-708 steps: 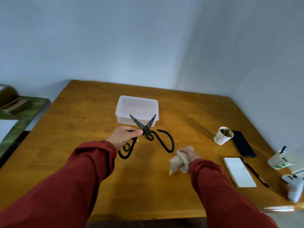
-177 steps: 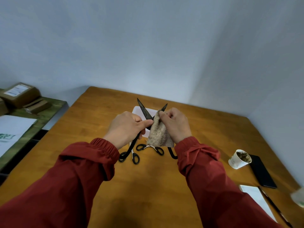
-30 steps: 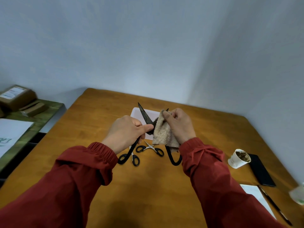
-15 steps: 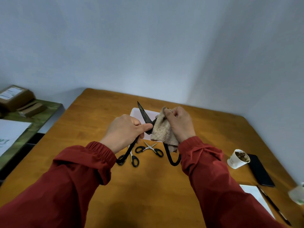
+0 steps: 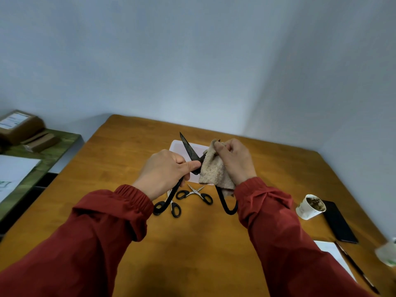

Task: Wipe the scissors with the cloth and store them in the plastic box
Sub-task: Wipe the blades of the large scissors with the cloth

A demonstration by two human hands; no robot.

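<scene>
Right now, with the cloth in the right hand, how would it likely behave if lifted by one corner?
Probably floppy: the cloth hangs in loose folds below the right hand that pinches it. Likely light, since a few curled fingers carry it. Its nubbly weave probably catches on the large scissors rather than sliding.

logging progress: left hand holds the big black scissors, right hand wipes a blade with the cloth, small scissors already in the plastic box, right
No: the head view shows the small scissors lying on the wooden table in front of the plastic box, not in it. The left hand does hold the big black scissors, and the right hand wipes a blade with the cloth.
</scene>
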